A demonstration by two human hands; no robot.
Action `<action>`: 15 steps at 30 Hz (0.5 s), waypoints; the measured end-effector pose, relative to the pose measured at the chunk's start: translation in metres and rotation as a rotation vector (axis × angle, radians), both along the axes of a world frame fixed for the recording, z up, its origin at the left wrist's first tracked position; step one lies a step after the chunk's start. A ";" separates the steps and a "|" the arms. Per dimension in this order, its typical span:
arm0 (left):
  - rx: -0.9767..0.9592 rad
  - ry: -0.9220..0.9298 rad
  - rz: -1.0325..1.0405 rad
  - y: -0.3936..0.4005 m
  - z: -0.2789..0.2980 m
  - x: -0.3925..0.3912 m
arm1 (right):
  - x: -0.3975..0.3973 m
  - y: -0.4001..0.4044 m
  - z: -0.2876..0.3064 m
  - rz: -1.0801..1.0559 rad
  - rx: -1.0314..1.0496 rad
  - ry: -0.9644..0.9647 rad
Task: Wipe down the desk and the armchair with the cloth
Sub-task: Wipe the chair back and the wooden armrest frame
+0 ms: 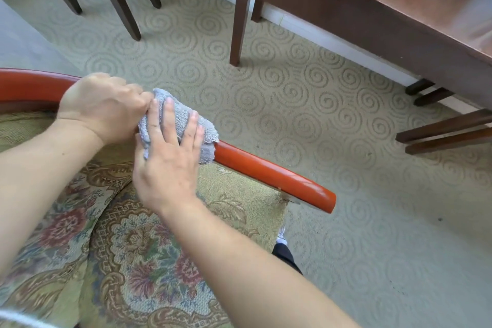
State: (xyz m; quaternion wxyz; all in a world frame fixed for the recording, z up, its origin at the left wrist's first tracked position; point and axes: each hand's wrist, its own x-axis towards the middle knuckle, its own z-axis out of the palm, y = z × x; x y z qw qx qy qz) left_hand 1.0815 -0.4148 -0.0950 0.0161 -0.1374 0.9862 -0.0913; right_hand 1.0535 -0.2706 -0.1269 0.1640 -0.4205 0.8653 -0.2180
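Note:
A grey terry cloth (pixel 183 117) is draped over the red-orange wooden arm rail (pixel 274 173) of the armchair, whose seat is floral tapestry fabric (pixel 127 247). My right hand (pixel 170 165) lies flat on the cloth with fingers spread, pressing it onto the rail. My left hand (pixel 103 104) is curled around the rail just left of the cloth, its fingertips at the cloth's upper edge. The brown wooden desk (pixel 386 2) stands at the upper right, apart from both hands.
Pale green carpet (pixel 292 93) with a spiral pattern covers the floor. Dark legs of another table or chair (pixel 125 5) stand at the top left. More dark wooden legs (pixel 447 130) show at the right edge. A white baseboard runs behind the desk.

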 end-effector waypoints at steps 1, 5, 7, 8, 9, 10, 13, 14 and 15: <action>0.010 -0.009 0.005 0.000 0.000 0.000 | -0.010 0.010 -0.001 0.072 0.021 0.065; 0.017 -0.100 0.012 0.003 0.000 0.000 | -0.056 0.127 -0.011 0.325 0.176 0.355; 0.018 -0.100 0.020 0.002 0.001 -0.001 | -0.071 0.190 -0.016 0.202 0.228 0.410; 0.023 -0.087 0.019 0.002 0.001 -0.002 | -0.073 0.215 -0.016 0.115 0.250 0.403; 0.025 -0.075 0.011 0.002 0.001 -0.003 | -0.073 0.232 -0.017 0.035 0.259 0.375; 0.021 -0.066 -0.001 0.003 0.001 -0.003 | -0.070 0.241 -0.017 -0.037 0.257 0.330; 0.007 -0.083 0.002 0.002 0.000 -0.002 | -0.050 0.213 -0.016 -0.266 0.195 0.192; 0.005 -0.090 0.005 0.002 0.001 -0.002 | -0.042 0.192 -0.013 -0.299 0.181 0.169; 0.005 -0.097 0.004 0.002 0.001 -0.001 | -0.034 0.167 -0.011 -0.277 0.166 0.161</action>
